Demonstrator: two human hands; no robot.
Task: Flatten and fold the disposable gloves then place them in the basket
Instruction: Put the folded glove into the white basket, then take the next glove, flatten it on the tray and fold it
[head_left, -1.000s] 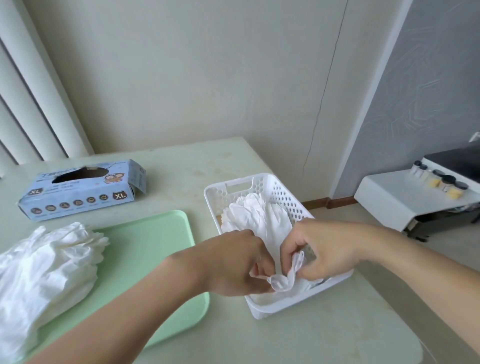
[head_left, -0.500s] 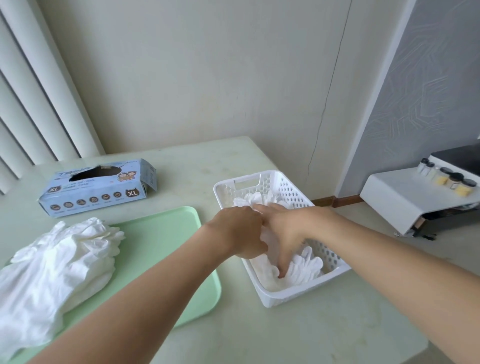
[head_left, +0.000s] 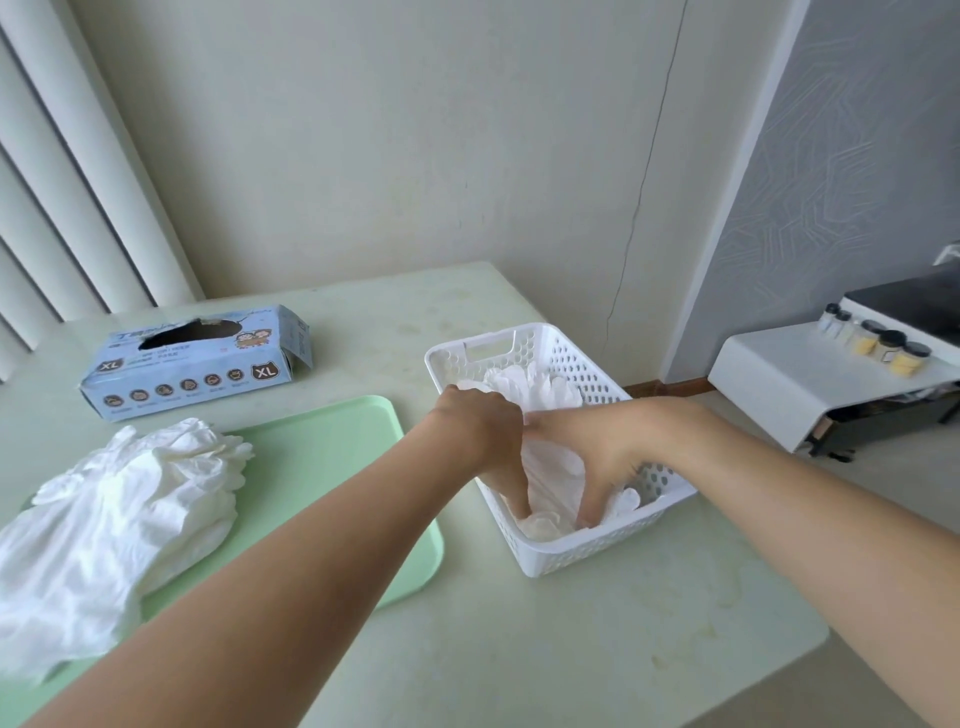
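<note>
I have both hands, left (head_left: 488, 431) and right (head_left: 587, 452), pressing a folded glove (head_left: 545, 519) into the white basket (head_left: 582, 551) at frame centre, fingers extended downward. Risk: on release, the glove may spring open and unfold. Unfolded gloves (head_left: 119, 509) wait at lower left.

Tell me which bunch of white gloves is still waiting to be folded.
The loose pile of gloves on the green tray, crumpled and untouched; the other gloves already lie inside the white basket.
</note>
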